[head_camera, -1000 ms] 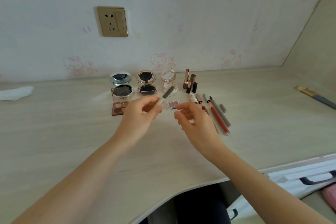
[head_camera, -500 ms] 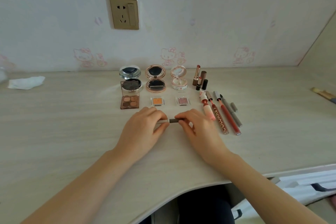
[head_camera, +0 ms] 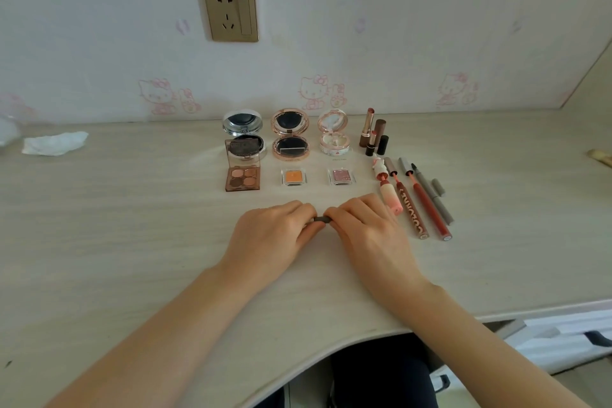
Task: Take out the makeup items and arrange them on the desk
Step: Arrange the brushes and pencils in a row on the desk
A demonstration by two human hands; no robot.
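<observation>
Both forearms reach fwd, left hand & right hand knuckles-up, fingertips curled inward, nearly meeting.

Bare bench lies open left and near; far passage is blocked by compacts, lipsticks and, at right, lip pens.
</observation>
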